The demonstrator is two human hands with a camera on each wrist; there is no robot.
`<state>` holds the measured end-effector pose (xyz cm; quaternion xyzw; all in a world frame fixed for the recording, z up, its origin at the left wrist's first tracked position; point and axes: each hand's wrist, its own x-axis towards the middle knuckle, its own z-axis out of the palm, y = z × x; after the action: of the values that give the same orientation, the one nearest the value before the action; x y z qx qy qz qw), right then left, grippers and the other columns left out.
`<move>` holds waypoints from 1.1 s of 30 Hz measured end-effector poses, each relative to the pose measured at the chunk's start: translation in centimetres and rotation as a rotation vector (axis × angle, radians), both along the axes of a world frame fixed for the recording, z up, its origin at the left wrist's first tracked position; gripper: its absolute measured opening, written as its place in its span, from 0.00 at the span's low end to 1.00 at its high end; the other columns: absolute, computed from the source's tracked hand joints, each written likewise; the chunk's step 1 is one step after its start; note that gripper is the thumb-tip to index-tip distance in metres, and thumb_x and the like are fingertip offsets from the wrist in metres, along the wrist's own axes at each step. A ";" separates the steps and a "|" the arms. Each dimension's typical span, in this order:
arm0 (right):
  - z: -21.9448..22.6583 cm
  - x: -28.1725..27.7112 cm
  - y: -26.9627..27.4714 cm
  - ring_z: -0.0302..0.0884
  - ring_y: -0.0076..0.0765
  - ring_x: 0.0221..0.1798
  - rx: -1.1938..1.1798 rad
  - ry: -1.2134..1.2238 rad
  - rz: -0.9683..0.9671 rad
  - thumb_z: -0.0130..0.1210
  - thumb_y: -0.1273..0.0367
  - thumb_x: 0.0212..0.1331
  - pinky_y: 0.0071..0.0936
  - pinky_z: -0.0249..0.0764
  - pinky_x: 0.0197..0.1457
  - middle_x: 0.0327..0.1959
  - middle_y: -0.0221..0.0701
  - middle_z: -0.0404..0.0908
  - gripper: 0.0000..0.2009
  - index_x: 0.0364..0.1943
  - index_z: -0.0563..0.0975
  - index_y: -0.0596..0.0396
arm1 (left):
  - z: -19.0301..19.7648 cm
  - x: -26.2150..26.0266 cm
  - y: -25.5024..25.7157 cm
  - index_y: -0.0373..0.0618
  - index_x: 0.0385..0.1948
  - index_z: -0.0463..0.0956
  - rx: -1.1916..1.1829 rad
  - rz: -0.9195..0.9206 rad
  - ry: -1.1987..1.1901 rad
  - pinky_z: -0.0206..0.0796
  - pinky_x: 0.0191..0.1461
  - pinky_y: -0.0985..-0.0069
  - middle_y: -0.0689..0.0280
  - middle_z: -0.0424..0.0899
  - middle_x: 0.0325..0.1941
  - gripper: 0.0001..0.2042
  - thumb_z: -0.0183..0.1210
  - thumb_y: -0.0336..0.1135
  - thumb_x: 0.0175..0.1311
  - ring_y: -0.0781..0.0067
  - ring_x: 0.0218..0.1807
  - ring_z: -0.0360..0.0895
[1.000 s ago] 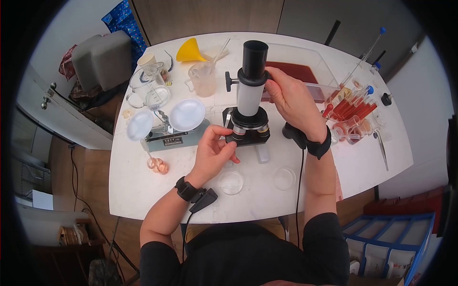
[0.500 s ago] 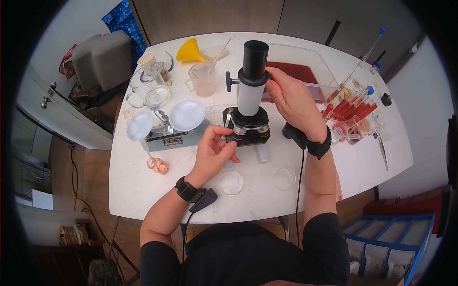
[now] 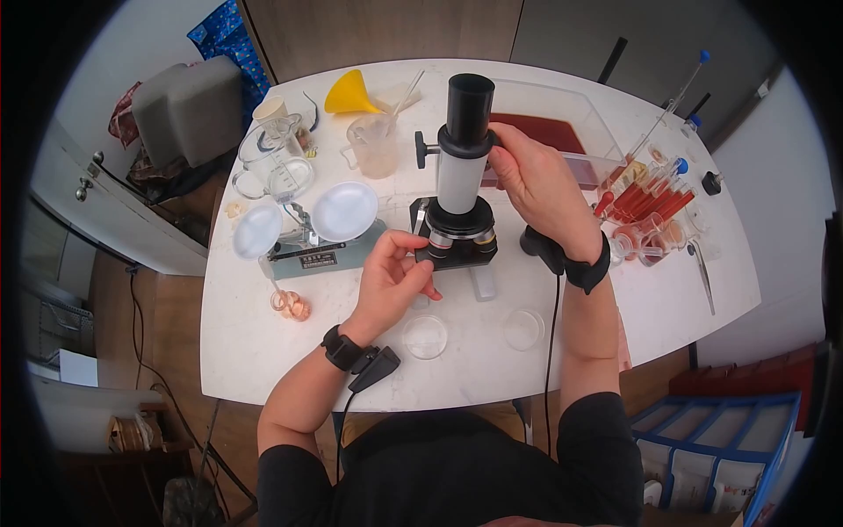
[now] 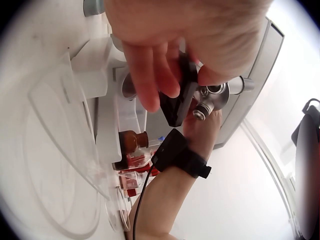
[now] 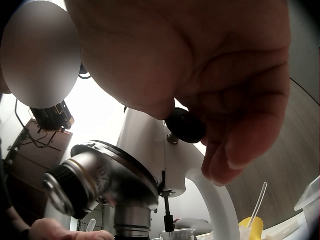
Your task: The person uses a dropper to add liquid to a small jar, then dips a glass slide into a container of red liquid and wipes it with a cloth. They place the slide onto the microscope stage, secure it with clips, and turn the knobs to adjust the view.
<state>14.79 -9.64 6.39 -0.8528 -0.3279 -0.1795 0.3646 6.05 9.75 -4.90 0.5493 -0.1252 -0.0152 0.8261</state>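
Note:
A white-and-black microscope (image 3: pixel 460 180) stands upright on the table, in the middle of the head view. My left hand (image 3: pixel 393 277) grips the left front edge of its black stage (image 4: pixel 177 107); in the left wrist view the fingers lie on one side and the thumb on the other. With thumb and fingers, my right hand (image 3: pixel 540 180) holds the black focus knob (image 5: pixel 185 125) on the tube's right side, partly covering it. An objective lens (image 5: pixel 75 182) juts from the turret above the stage.
Two clear petri dishes (image 3: pixel 425 337) lie in front of the microscope. A balance (image 3: pixel 303 261) with white pans is on the left, a plastic beaker (image 3: pixel 374 151) and yellow funnel (image 3: pixel 349 93) behind. Red-filled test tubes (image 3: pixel 654 193) and tweezers (image 3: pixel 702 277) are on the right.

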 end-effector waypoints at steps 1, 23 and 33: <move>0.0 0.0 0.0 0.74 0.54 0.30 -0.002 -0.002 -0.002 0.46 0.62 0.65 0.41 0.68 0.31 0.24 0.44 0.76 0.13 0.41 0.72 0.58 | 0.0 0.0 0.0 0.39 0.44 0.62 0.036 0.005 -0.021 0.77 0.32 0.74 0.62 0.72 0.39 0.11 0.50 0.20 0.61 0.78 0.27 0.76; 0.0 0.0 -0.1 0.75 0.54 0.31 -0.003 -0.015 -0.003 0.46 0.63 0.65 0.42 0.69 0.32 0.26 0.43 0.77 0.12 0.41 0.72 0.58 | -0.1 0.1 0.0 0.40 0.43 0.61 0.076 0.006 -0.049 0.77 0.32 0.73 0.63 0.72 0.38 0.11 0.49 0.20 0.61 0.77 0.26 0.76; 0.2 -0.1 -0.3 0.75 0.54 0.33 -0.006 0.012 0.016 0.47 0.64 0.64 0.41 0.68 0.33 0.29 0.44 0.77 0.11 0.41 0.72 0.59 | -0.1 0.1 0.0 0.37 0.44 0.62 0.042 -0.004 -0.034 0.76 0.32 0.77 0.63 0.72 0.40 0.12 0.50 0.18 0.60 0.80 0.27 0.76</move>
<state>14.71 -9.90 6.57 -0.8523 -0.3330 -0.1703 0.3656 6.11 9.72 -5.02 0.5662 -0.1401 -0.0102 0.8122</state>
